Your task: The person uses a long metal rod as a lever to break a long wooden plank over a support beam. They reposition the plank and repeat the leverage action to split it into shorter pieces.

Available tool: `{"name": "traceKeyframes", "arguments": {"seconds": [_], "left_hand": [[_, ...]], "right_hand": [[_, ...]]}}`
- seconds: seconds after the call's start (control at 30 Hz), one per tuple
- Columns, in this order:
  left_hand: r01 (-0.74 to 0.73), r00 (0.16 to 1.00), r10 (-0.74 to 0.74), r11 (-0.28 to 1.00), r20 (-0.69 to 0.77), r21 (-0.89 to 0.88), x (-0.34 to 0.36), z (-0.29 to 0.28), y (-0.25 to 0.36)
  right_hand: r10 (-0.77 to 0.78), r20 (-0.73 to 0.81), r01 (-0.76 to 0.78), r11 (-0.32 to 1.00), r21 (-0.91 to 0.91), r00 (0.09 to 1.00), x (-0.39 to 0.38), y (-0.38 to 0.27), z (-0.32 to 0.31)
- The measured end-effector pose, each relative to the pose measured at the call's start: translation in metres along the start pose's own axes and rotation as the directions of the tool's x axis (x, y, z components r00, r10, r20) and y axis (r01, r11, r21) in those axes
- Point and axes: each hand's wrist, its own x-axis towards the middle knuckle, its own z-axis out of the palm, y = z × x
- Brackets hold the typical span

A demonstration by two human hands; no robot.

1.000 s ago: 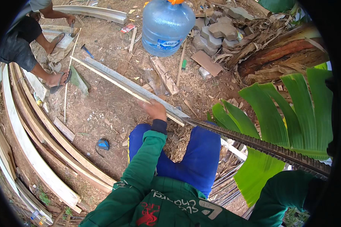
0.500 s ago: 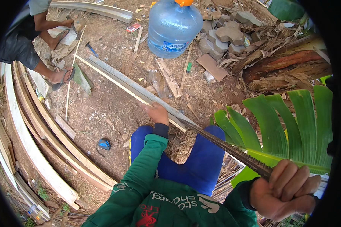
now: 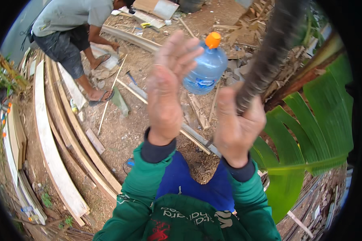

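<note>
My left hand (image 3: 165,92) is raised in mid-air with its fingers stretched out, holding nothing. To its right, my right hand (image 3: 239,124) is closed round a dark, thick ribbed steel bar (image 3: 269,52), which slants up close to the camera and is blurred. Below both hands a long grey beam (image 3: 191,131) with a pale wooden strip (image 3: 197,144) along its side lies between my knees and the far ground. My left hand and forearm hide part of both.
A blue water jug (image 3: 205,70) with an orange cap stands ahead. Long planks (image 3: 54,148) lie at left, where another person (image 3: 74,32) bends down. A hammer (image 3: 131,78) lies beyond the beam. A banana leaf (image 3: 321,120) spreads close on the right.
My left hand has let go of the beam and strip and risen, fingers spread. My right hand has moved inward and up, swinging the bar upright. More of the other person shows.
</note>
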Motion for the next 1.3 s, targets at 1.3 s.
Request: {"name": "traceKeyframes", "arguments": {"seconds": [1.3], "left_hand": [[0.931, 0.235, -0.885, 0.324, -0.401, -0.170, -0.273, 0.020, -0.172]], "right_hand": [[-0.334, -0.518, 0.176, 0.927, -0.330, 0.788, -0.026, -0.184, -0.246]]}}
